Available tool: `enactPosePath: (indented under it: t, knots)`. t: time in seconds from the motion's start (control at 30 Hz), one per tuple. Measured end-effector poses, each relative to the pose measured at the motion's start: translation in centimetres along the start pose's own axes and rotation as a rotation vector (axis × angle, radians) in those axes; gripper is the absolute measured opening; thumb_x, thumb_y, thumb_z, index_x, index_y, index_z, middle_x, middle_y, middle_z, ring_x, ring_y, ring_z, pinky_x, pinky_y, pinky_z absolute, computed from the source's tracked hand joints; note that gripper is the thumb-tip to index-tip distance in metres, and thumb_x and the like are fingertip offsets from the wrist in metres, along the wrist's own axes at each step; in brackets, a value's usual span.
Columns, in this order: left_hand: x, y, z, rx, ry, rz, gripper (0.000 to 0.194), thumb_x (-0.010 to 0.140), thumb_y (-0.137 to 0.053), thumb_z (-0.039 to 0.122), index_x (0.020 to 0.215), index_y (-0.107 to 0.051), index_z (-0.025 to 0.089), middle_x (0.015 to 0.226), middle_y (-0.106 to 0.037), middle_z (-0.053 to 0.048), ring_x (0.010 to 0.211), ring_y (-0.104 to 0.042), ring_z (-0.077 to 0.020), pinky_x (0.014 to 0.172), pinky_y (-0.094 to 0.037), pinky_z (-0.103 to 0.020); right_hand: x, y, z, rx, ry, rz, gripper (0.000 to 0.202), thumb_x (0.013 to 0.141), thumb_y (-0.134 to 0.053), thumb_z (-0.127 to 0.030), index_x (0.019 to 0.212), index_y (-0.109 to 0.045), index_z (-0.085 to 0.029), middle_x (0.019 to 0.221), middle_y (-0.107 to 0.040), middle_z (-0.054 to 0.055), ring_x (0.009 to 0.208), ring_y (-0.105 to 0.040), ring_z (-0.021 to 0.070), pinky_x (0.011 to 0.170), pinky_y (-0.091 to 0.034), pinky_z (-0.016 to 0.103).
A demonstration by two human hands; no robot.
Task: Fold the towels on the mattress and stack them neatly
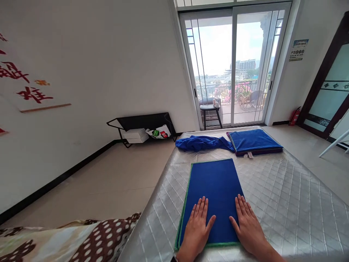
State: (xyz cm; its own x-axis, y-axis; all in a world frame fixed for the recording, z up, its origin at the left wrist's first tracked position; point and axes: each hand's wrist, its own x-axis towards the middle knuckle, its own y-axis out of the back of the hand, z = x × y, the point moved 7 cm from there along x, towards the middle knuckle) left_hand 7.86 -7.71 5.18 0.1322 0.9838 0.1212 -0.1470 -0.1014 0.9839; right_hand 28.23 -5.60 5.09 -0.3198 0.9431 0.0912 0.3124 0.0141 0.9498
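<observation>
A folded blue towel (pixel 215 185) with green edging lies flat on a silver quilted mattress (pixel 283 189). My left hand (pixel 198 226) rests palm down on the towel's near left part, fingers stretched forward and thumb out. On its near right edge lies my right hand (pixel 247 223), also flat, with the thumb pointing inward. Bare blue cloth shows between the two hands. Beyond it, a stack of folded blue cloths (pixel 255 141) with dark reddish edges and a white tag sits at the mattress's far side. A crumpled blue cloth (pixel 201 143) touches the stack's left side.
A blanket with brown polka dots (pixel 106 236) lies at the lower left. Against the wall stands a black rack (pixel 144 122) with white boxes (pixel 135 135) and a bag. A dark stool (pixel 209 108) is near the sliding glass door (pixel 233 72). A fire extinguisher (pixel 294 117) stands right.
</observation>
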Motion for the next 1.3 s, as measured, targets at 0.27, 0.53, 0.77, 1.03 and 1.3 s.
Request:
enactPosePath:
  t: [0.27,0.53,0.77,1.03,1.3]
  knots:
    - [-5.3,-0.7,-6.4,-0.02,0.234,0.025,0.077,0.1,-0.027,0.061,0.158,-0.01,0.015,0.163,-0.024,-0.011,0.149,-0.027,-0.0263,0.12,-0.033,-0.047,0.1,0.7,-0.4,-0.022,-0.025,-0.111,0.078,0.098,-0.021,-0.063,0.156,-0.025,-0.011,0.163,-0.021,0.011,0.15,-0.021,0.0262,0.123,-0.021,0.043]
    - [-1.6,0.8,-5.9,0.0,0.211,-0.171,0.081,0.097,-0.028,0.066,0.149,-0.041,0.005,0.156,-0.037,-0.017,0.145,-0.035,-0.0323,0.116,-0.037,-0.049,7.9,3.5,-1.6,-0.055,0.01,-0.097,0.069,0.102,-0.016,-0.046,0.154,-0.028,-0.002,0.162,-0.022,0.015,0.151,-0.019,0.0259,0.123,-0.019,0.043]
    - [9.2,1.8,5.4,0.006,-0.199,0.009,0.065,0.103,-0.023,0.054,0.149,-0.044,0.012,0.154,-0.043,-0.014,0.145,-0.036,-0.0269,0.118,-0.035,-0.048,9.4,2.1,-0.4,-0.062,-0.006,-0.066,0.067,0.1,-0.023,-0.041,0.155,-0.025,-0.001,0.162,-0.022,0.015,0.151,-0.018,0.0249,0.123,-0.017,0.04]
    - [11.2,-0.6,-1.2,0.062,-0.04,0.059,0.072,0.101,-0.017,0.059,0.152,-0.038,0.013,0.157,-0.039,-0.014,0.147,-0.033,-0.0272,0.119,-0.031,-0.048,9.5,1.4,0.0,-0.009,-0.031,-0.062,0.071,0.101,-0.018,-0.049,0.157,-0.02,-0.006,0.164,-0.017,0.011,0.151,-0.016,0.0233,0.124,-0.014,0.039]
    - [7.1,-1.0,-10.3,0.077,0.141,0.183,0.079,0.099,-0.016,0.064,0.154,-0.031,0.009,0.156,-0.04,-0.018,0.146,-0.034,-0.0282,0.119,-0.03,-0.047,10.6,0.7,0.4,-0.015,-0.046,-0.106,0.071,0.101,-0.018,-0.048,0.157,-0.022,-0.005,0.164,-0.017,0.012,0.152,-0.016,0.0242,0.123,-0.012,0.041]
